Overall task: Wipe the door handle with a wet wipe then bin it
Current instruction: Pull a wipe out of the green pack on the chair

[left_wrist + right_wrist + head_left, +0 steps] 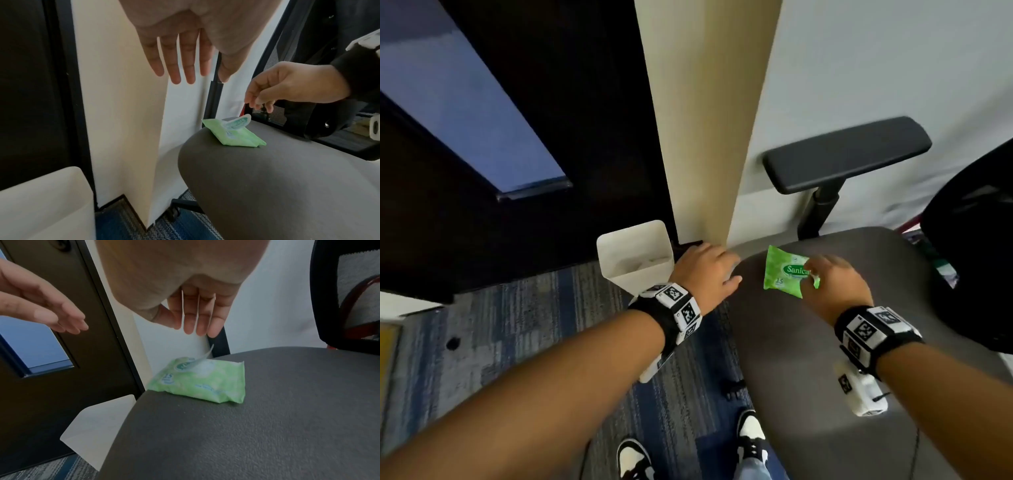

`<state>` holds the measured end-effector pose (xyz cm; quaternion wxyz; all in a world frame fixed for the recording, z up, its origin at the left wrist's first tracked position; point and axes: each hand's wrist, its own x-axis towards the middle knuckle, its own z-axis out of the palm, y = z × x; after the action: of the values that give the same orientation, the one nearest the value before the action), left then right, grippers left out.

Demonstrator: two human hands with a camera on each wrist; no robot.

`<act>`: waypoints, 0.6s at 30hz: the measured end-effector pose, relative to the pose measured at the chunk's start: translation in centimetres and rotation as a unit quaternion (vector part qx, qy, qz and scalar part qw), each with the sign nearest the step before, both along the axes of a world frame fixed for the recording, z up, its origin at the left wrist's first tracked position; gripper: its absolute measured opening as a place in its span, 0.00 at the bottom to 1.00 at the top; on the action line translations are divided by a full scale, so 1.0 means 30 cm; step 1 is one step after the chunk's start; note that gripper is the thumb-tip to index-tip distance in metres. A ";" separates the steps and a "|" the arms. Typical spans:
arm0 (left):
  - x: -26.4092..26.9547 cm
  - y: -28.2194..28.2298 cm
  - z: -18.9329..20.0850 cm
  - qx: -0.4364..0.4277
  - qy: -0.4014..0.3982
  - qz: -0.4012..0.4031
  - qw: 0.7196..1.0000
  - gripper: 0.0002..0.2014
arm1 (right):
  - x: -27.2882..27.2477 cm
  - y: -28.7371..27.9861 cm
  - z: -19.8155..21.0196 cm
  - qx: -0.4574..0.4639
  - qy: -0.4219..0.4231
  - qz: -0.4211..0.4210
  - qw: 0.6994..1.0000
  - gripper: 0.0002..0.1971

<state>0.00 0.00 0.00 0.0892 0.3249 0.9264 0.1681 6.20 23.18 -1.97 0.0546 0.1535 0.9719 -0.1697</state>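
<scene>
The soft green plastic pack of wet wipes (786,270), marked with a 15, lies flat on the grey padded seat of an office chair (825,342), close to the seat's front corner by the wall. Its oval resealable label flap (238,124) is peeled up and stands off the pack's top, baring the opening under it.

The right hand (835,284) hangs directly above the pack with fingers pointing down. In the left wrist view its fingertips (257,104) are bunched together just above the lifted flap; whether they touch it cannot be told, and they pinch nothing visible.

The left hand (705,270) hovers to the left of the pack, off the seat's edge, palm down, with all fingers straight and relaxed, holding nothing.

Just below and left of that hand stands a cream, open-topped plastic bin (635,260) on the blue and grey striped carpet (534,325), against a dark door (585,102) with a glass panel. A cream corner post (705,137) rises between door and chair, and the chair's black armrest (846,154) sits beyond the pack.
</scene>
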 end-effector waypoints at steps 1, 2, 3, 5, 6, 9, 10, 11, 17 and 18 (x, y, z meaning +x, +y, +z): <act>0.001 0.025 -0.023 0.006 -0.009 -0.003 1.000 0.19 | -0.006 0.010 -0.020 -0.005 -0.008 -0.005 1.000 0.14; -0.001 0.049 -0.039 0.016 -0.009 0.001 1.000 0.19 | -0.014 0.018 -0.032 -0.003 -0.013 -0.006 1.000 0.15; 0.001 0.073 -0.059 0.022 -0.008 -0.004 1.000 0.19 | -0.021 0.029 -0.053 -0.005 -0.027 -0.001 1.000 0.17; 0.006 0.122 -0.094 0.022 -0.006 -0.020 1.000 0.19 | -0.028 0.043 -0.084 0.000 -0.052 0.000 0.999 0.20; 0.008 0.146 -0.110 0.023 -0.005 -0.025 0.999 0.19 | -0.028 0.053 -0.100 0.011 -0.055 0.005 0.998 0.21; 0.005 0.208 -0.160 0.032 -0.003 -0.036 0.999 0.19 | -0.032 0.080 -0.135 0.032 -0.037 -0.001 0.999 0.22; 0.006 0.230 -0.169 0.033 -0.005 -0.038 0.999 0.19 | -0.033 0.080 -0.140 0.025 -0.033 -0.018 0.999 0.22; 0.006 0.249 -0.179 0.032 -0.010 -0.040 0.999 0.20 | -0.035 0.082 -0.146 0.013 -0.032 -0.039 0.999 0.22; -0.001 0.354 -0.218 0.029 -0.050 -0.036 0.998 0.24 | -0.060 0.089 -0.164 -0.060 -0.019 -0.094 0.994 0.10; -0.003 0.369 -0.219 0.024 -0.055 -0.032 0.998 0.24 | -0.062 0.087 -0.167 -0.089 0.003 -0.085 0.992 0.11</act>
<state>-0.08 11.07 -6.56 0.1374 0.3464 0.9050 0.2050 4.35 25.79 -6.97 0.0502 0.2294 0.9367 -0.2598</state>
